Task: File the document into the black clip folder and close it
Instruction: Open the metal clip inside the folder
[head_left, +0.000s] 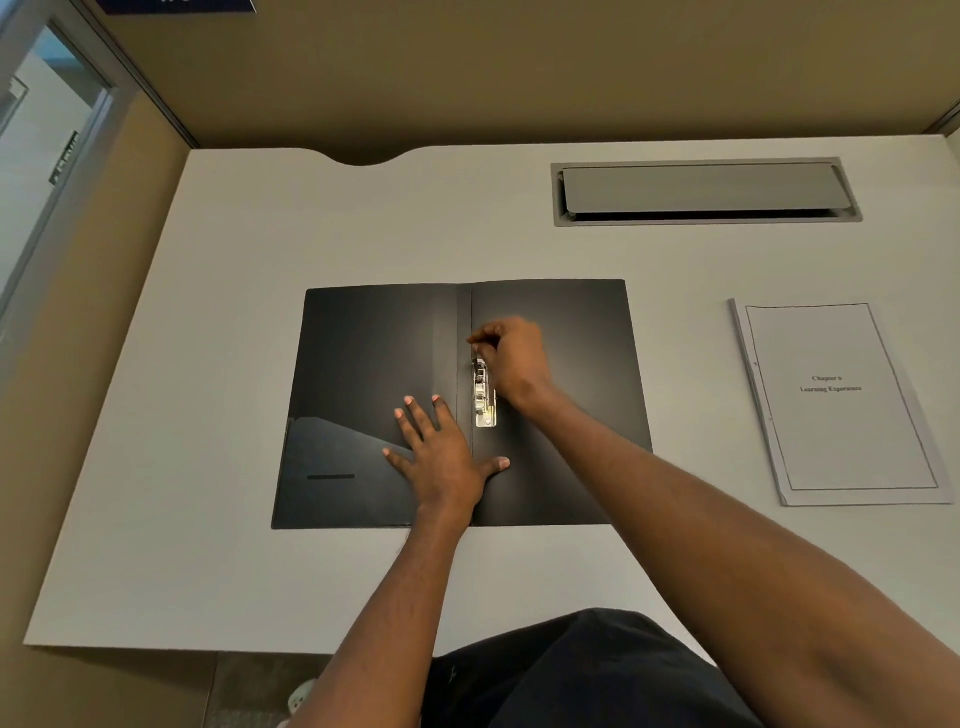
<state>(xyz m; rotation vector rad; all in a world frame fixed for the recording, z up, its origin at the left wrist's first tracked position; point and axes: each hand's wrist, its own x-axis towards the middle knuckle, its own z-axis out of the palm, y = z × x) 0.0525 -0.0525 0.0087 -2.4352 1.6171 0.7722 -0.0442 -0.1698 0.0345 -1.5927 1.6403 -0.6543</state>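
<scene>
The black clip folder lies spread flat in the middle of the white desk. A metal clip runs along its spine. My left hand presses flat on the folder, fingers spread, just left of the clip's near end. My right hand hovers at the far end of the clip with its fingers curled together around the lever there. The document, a stapled white stack with a printed title, lies on the desk to the right of the folder, untouched.
A grey cable hatch is set into the white desk at the back right. Tan partition walls close off the back and left sides. The desk's front edge is near my body.
</scene>
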